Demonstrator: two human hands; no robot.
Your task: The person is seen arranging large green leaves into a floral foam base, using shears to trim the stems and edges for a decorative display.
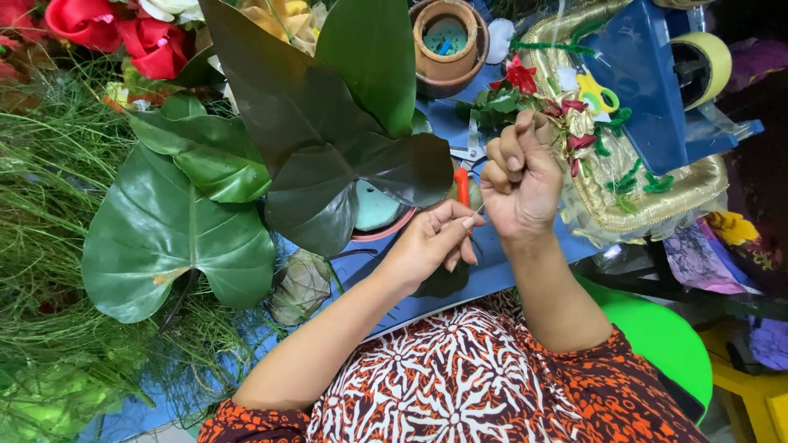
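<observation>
Fingers pinch a fine strand between two hands above a blue counter.

The fingers (462,223) of the left hand (427,242) are pressed together at the tips on a thin pale strand (477,212), perhaps wire or thread, too fine to tell which. It runs up toward the right hand (517,176), which is curled into a closed fist, seemingly around the strand's other end. The strand looks very light and limp or springy, likely to slip from a loose hold, so a tight fingertip pinch near its end suits it. An orange handle (462,185) stands just behind the hands. To the left, large green leaves (176,226) spread over the blue counter (501,267); to the right lies a gold tray (681,193) with small red and green trimmings (574,123).
</observation>
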